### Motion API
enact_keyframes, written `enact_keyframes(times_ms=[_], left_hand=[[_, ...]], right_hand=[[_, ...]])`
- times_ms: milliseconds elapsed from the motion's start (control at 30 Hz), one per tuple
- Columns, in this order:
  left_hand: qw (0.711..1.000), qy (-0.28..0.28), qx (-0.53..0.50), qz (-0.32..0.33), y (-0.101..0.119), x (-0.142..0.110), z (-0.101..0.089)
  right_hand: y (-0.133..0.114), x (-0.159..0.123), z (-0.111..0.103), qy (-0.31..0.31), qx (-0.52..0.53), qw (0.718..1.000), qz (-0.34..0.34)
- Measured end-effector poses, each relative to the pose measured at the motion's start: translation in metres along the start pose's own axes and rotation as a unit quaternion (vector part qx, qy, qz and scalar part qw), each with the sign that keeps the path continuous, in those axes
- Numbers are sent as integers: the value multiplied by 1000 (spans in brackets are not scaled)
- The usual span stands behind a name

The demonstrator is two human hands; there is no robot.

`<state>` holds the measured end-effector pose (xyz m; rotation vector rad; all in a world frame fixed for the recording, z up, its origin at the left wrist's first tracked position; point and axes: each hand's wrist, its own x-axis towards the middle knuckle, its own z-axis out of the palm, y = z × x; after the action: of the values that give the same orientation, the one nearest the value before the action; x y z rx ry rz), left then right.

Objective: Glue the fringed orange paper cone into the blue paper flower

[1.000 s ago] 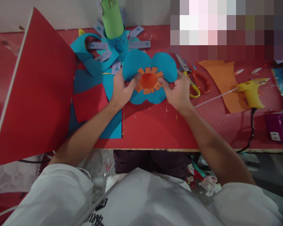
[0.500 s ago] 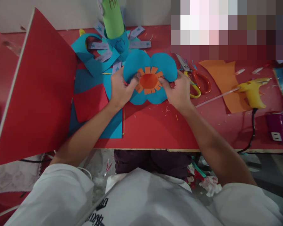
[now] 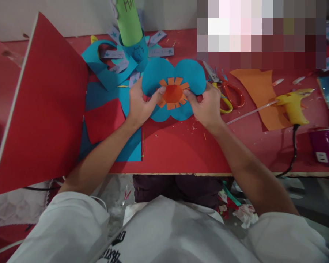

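Between my hands is a blue paper flower (image 3: 160, 75) with rounded petals. At its middle sits an orange paper centre (image 3: 173, 94), its edge cut into tabs that fold outward over the blue. My left hand (image 3: 144, 100) grips the flower's left side, thumb pressed on the orange tabs and fingers behind the petals. On the other side my right hand (image 3: 207, 104) holds it the same way, thumb on the right-hand tabs. Most fingers of both hands are hidden behind the paper.
Scissors (image 3: 233, 95), an orange paper sheet (image 3: 259, 93), a yellow glue gun (image 3: 294, 106) and a purple box (image 3: 325, 146) lie to the right. At left are a red board (image 3: 46, 109), red paper (image 3: 104, 120) and blue paper (image 3: 128, 148). Behind stands a green paper tube (image 3: 130, 27).
The flower and both hands stay in nearly the same place, thumbs still on the orange tabs. The whole view has shifted slightly.
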<state>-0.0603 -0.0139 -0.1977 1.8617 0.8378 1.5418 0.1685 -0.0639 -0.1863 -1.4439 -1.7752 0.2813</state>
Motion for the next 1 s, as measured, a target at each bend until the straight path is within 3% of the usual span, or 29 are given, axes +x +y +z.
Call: enact_keyframes(times_ms=[133, 333, 633, 867, 1000], left_hand=[[999, -17, -20, -32, -11, 0, 0], [1000, -16, -12, -24, -24, 2, -5], [999, -4, 47, 19, -10, 3, -5], [999, 4, 51, -3, 2, 0, -2], [1000, -12, 20, -14, -2, -1, 1]], right_hand=[[-3, 1, -1, -10, -2, 1000, 2], [4, 1, 2, -2, 3, 1000, 2], [3, 1, 1, 6, -2, 1000, 3], [10, -1, 3, 6, -11, 1000, -3], [11, -1, 4, 7, -14, 1000, -9]])
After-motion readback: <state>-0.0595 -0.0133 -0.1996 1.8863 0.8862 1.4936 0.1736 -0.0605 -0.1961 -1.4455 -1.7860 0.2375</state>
